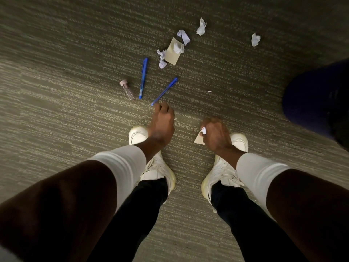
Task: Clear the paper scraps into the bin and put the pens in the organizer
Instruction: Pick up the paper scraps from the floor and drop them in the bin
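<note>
Here our left hand pinches the near tip of a slim blue pen, whose long axis runs from the fingers toward one o'clock. Our right hand is closed on paper scraps. A second pen lies at eleven o'clock, pointing nearly twelve, with bare carpet around.
</note>
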Action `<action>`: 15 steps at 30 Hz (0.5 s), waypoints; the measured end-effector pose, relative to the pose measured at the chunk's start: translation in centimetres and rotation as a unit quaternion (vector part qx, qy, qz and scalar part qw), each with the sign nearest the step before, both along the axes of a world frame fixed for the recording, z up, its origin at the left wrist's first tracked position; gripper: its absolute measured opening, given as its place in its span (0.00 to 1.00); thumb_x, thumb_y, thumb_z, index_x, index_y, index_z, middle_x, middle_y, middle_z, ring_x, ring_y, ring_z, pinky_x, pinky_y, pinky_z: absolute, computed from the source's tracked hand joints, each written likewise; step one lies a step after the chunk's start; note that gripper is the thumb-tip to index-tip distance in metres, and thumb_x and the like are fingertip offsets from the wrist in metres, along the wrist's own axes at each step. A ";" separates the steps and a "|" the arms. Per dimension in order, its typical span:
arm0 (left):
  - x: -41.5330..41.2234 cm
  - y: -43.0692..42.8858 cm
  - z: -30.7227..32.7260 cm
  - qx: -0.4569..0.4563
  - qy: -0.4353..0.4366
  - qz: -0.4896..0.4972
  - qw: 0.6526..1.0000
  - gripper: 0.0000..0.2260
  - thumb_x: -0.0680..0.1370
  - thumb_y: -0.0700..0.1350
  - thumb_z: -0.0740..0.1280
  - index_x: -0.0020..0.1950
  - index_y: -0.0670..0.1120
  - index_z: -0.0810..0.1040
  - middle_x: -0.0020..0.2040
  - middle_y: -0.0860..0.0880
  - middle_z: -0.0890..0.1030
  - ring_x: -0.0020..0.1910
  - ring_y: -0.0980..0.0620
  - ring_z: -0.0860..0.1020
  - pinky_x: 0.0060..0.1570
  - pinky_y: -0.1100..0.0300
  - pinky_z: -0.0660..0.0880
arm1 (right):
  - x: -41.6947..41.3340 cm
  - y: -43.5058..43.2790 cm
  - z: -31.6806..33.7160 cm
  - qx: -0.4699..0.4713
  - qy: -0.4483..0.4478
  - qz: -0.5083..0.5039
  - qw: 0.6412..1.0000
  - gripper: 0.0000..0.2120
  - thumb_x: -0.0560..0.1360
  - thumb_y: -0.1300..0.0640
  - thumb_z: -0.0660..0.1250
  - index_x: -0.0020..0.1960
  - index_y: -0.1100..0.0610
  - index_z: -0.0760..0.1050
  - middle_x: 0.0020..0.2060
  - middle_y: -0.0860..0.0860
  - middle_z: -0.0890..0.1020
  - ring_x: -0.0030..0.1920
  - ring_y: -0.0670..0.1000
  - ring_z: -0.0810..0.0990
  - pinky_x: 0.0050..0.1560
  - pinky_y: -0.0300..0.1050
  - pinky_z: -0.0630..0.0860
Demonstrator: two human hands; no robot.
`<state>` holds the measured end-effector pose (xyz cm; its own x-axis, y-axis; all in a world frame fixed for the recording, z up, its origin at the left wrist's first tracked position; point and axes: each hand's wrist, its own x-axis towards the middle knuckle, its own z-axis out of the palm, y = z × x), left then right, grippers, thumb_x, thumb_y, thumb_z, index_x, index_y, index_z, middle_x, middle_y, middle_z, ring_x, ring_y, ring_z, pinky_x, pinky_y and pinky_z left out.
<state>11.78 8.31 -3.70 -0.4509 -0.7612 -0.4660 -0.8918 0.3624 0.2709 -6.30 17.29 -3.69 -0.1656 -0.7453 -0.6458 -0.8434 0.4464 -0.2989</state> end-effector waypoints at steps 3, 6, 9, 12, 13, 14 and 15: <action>-0.8 0.8 3.0 0.018 0.026 0.008 0.999 0.07 0.81 0.37 0.68 0.58 0.42 0.83 0.57 0.44 0.81 0.59 0.45 0.74 0.61 0.52 0.74 | -0.5 0.5 3.0 -0.005 -0.009 -0.031 0.999 0.13 0.71 0.66 0.76 0.54 0.58 0.83 0.56 0.59 0.82 0.59 0.60 0.80 0.51 0.49 0.80; -2.4 1.4 6.6 0.040 0.047 0.029 0.998 0.06 0.80 0.35 0.69 0.55 0.41 0.84 0.56 0.44 0.82 0.58 0.44 0.75 0.57 0.53 0.75 | -1.8 0.9 6.8 -0.003 0.003 -0.085 0.996 0.13 0.72 0.65 0.76 0.55 0.59 0.81 0.56 0.60 0.79 0.57 0.62 0.80 0.46 0.49 0.79; -5.0 1.5 10.5 0.070 0.076 0.046 0.994 0.05 0.78 0.35 0.71 0.51 0.43 0.84 0.53 0.45 0.83 0.57 0.45 0.76 0.55 0.53 0.75 | -3.9 1.2 11.2 -0.025 0.020 -0.144 0.989 0.08 0.75 0.65 0.73 0.53 0.58 0.80 0.55 0.59 0.78 0.54 0.60 0.80 0.45 0.47 0.78; -8.9 1.5 14.7 0.082 0.105 0.056 0.990 0.03 0.78 0.36 0.74 0.49 0.44 0.85 0.51 0.47 0.84 0.55 0.47 0.78 0.55 0.54 0.77 | -6.5 1.3 16.0 -0.080 0.017 -0.192 0.978 0.03 0.77 0.64 0.71 0.50 0.58 0.79 0.50 0.56 0.82 0.53 0.60 0.79 0.44 0.48 0.74; -10.5 1.5 16.2 0.084 0.118 0.060 0.988 0.03 0.77 0.37 0.75 0.49 0.44 0.85 0.50 0.46 0.85 0.54 0.47 0.79 0.55 0.54 0.77 | -7.4 1.4 17.7 -0.094 0.018 -0.209 0.973 0.03 0.77 0.63 0.71 0.49 0.57 0.79 0.48 0.55 0.83 0.52 0.59 0.79 0.43 0.46 0.71; -12.2 1.5 17.7 0.085 0.129 0.063 0.986 0.02 0.77 0.38 0.75 0.48 0.44 0.86 0.49 0.46 0.85 0.53 0.46 0.79 0.56 0.53 0.76 | -8.3 1.4 19.4 -0.105 0.021 -0.224 0.969 0.03 0.78 0.62 0.71 0.48 0.56 0.79 0.47 0.54 0.84 0.52 0.58 0.79 0.42 0.46 0.69; -13.9 1.4 19.1 0.088 0.139 0.069 0.984 0.02 0.77 0.39 0.76 0.48 0.44 0.86 0.49 0.46 0.85 0.53 0.46 0.80 0.56 0.52 0.76 | -9.2 1.4 21.1 -0.116 0.023 -0.236 0.964 0.03 0.78 0.62 0.71 0.48 0.56 0.78 0.47 0.53 0.84 0.51 0.58 0.79 0.42 0.46 0.69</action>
